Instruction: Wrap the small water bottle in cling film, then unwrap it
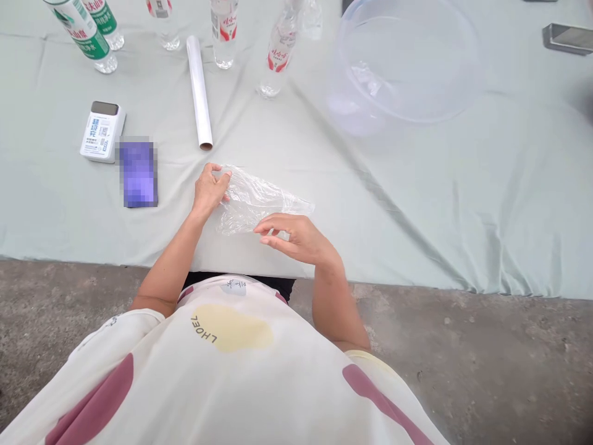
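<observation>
A crumpled sheet of clear plastic wrap (259, 201) lies on the pale green tablecloth (417, 204) near the table's front edge. My left hand (209, 188) pinches the wrap's far left corner, fingers closed on it. At the wrap's near edge is my right hand (296, 238), its fingertips drawn together on the film. A white roll of wrap (199, 93) lies just beyond my left hand, pointing away from me.
A large clear plastic basin (403, 62) stands at the back right. Several water bottles (278, 52) stand along the back. A white device (102, 131) and a blurred purple item (138, 173) lie at left. A metal object (567, 38) sits far right. Concrete floor lies below.
</observation>
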`<state>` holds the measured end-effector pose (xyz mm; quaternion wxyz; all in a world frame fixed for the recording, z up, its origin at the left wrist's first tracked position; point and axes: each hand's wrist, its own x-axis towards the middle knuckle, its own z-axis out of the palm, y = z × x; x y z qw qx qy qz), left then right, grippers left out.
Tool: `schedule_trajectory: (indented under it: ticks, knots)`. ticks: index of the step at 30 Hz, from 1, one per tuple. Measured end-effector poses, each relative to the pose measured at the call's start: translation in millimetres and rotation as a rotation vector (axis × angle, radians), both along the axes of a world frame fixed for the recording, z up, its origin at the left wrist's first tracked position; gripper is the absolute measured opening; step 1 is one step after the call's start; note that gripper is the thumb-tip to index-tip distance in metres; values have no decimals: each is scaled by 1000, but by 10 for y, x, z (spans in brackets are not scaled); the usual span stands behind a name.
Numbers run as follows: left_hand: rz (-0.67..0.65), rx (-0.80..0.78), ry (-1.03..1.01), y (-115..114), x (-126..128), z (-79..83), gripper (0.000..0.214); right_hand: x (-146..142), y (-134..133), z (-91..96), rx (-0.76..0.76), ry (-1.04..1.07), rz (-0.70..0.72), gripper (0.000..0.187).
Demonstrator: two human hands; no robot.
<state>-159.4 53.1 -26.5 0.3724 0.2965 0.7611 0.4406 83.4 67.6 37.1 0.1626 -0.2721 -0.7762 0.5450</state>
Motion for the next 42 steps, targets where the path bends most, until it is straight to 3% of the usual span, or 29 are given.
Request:
schedule_trajectory:
  ticks: [2, 4, 7, 9, 12, 14, 17, 21, 24, 26, 28, 30, 33, 35, 36, 38, 42]
  knots:
    - [-37, 41, 126, -66, -2, 41, 39, -210, 13, -61, 68, -86, 104, 16]
    - [-57, 121, 353, -160, 7, 99, 51, -354, 116, -185, 184, -199, 24, 26]
    - [-161, 239, 734, -285, 57, 169, 38, -465, 295, -362, 279, -321, -62, 34]
    - [-415, 257, 867, -315, 109, 171, 28, -504, 361, -428, 282, -343, -42, 35]
    - [-838, 155, 898, -284, 162, 113, 35, -536, 396, -436, 300, -400, 33, 32]
    - [-924, 41, 894, -253, 155, 76, 56, -532, 457, -399, 325, -479, 52, 37]
    - [-917, -100, 880, -247, 93, 79, 88, -475, 727, -340, 389, -621, 41, 49]
    - [-956, -227, 883, -303, 15, 136, 108, -311, 1365, -345, 485, -783, 59, 56]
    - [-962, -284, 900, -361, -6, 135, 117, -207, 1714, -346, 533, -882, -97, 53]
    - [-958, -301, 901, -390, -10, 115, 121, -199, 1711, -283, 581, -830, -288, 46]
    - [-948, -305, 898, -402, -13, 94, 124, -246, 1491, -173, 597, -652, -377, 41]
    - [-941, -306, 892, -398, -15, 79, 127, -331, 1131, -63, 510, -463, -225, 40]
    - [-933, -318, 875, -381, -20, 60, 132, -470, 656, -27, 226, -364, 390, 40]
    - [-931, -320, 863, -374, -20, 49, 134, -540, 569, -108, 121, -373, 630, 42]
    - [-932, -318, 859, -374, -19, 45, 134, -561, 612, -164, 106, -391, 647, 44]
    - [-932, -319, 852, -376, -11, 43, 134, -576, 839, -268, 136, -445, 518, 47]
    - [-919, -344, 819, -396, 7, 51, 135, -536, 1472, -310, 338, -752, 36, 47]
